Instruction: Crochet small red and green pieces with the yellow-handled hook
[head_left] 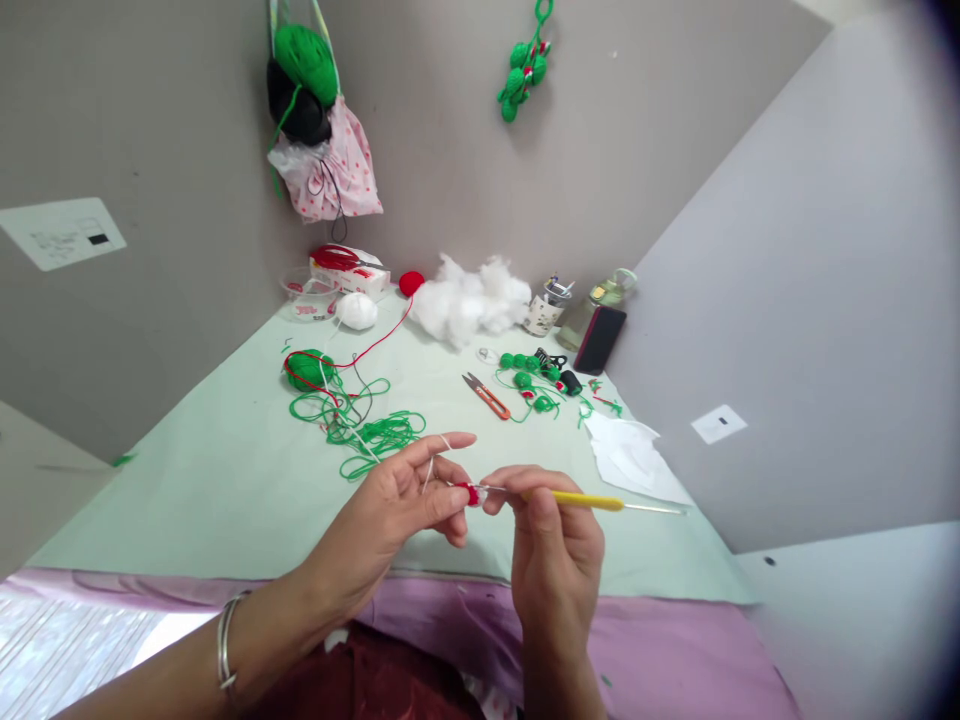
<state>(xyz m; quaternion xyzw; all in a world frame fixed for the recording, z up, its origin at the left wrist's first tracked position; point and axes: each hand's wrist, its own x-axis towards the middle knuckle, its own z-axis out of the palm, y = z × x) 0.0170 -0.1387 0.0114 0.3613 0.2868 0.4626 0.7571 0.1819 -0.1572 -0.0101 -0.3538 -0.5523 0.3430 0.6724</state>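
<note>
A small red and white crochet piece (473, 494) is pinched between the thumb and fingers of my left hand (401, 500). White yarn loops round the raised index finger of that hand. My right hand (559, 540) grips a crochet hook (585, 499) with a yellow handle, its thin metal tip at the crochet piece. The hook's other metal end points right. From my left hand the white yarn runs back past tangled green yarn (386, 437) towards a white yarn ball (357, 311).
Beyond my hands lie orange snips (487, 396), green crocheted balls (523, 380) and white stuffing (469, 303). A green yarn ball (309, 370) is at left. A phone (601, 340), a pen cup (546, 310) and paper pieces (630, 455) stand or lie at right.
</note>
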